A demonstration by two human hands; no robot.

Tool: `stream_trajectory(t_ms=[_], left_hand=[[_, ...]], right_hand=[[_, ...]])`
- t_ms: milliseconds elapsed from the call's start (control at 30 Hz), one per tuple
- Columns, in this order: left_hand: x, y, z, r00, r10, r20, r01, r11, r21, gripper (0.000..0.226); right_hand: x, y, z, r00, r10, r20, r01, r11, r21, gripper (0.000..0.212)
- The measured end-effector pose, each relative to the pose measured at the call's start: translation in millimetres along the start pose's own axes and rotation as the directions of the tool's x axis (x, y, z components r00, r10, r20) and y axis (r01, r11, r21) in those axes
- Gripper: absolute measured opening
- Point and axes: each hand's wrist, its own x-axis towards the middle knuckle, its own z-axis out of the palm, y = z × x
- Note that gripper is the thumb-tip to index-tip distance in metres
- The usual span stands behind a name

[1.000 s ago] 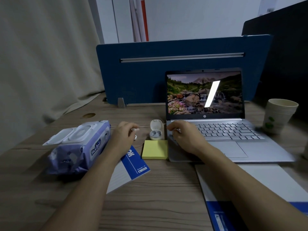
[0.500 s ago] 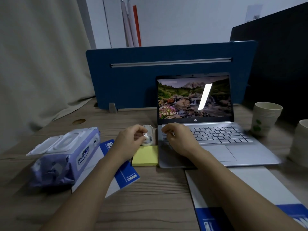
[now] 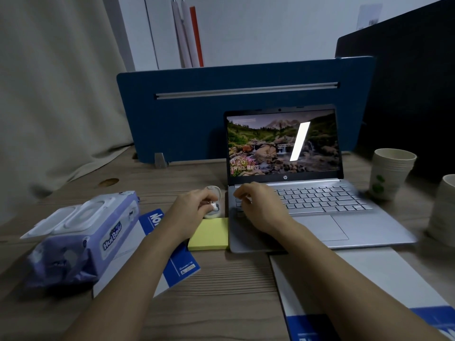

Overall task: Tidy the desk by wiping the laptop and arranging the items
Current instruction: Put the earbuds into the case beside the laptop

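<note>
Earbud (image 3: 215, 206) pinched in left hand (image 3: 194, 210), directly over open case (image 3: 213, 191) left of laptop (image 3: 317, 212) | right hand (image 3: 261, 205) curled on keyboard edge, contents unclear | left nearer case.

Left hand (image 3: 194, 207) hides most of the earbud case (image 3: 214, 193) left of the laptop (image 3: 320, 217). Right hand (image 3: 258, 207) covers the laptop's near-left keys; whether it holds anything is unclear. A cup (image 3: 443, 210) right of the laptop is cropped and blurred.
</note>
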Motion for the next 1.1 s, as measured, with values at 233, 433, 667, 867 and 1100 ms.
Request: stream_trajectory(t_ms=[233,433,667,867,1100], left_hand=[[-3,-3,-13,0.999,-0.003,-0.048,0.001,0.999,-0.053,0.028],[-21,-31,-45,0.98,-0.174,-0.098,0.166,0.982,-0.089,0.028],[-30,-41,-40,0.945,-0.314,0.095,0.321,0.945,-0.062,0.052],[-32,-45,-37,0.942,-0.326,0.083,0.326,0.945,0.007,0.047],[-25,-43,-28,0.946,-0.323,0.038,0.319,0.944,0.085,0.019]], right_hand=[[0,0,0,1.0,-0.003,0.012,0.003,1.0,-0.002,0.03],[0,0,2,1.0,-0.008,0.005,0.008,1.0,0.011,0.028],[-3,0,0,1.0,-0.028,-0.005,0.028,0.999,0.024,0.028],[-4,-1,-2,1.0,-0.023,0.003,0.023,1.0,0.015,0.029],[-5,-1,-1,1.0,-0.02,0.004,0.02,1.0,0.01,0.03]])
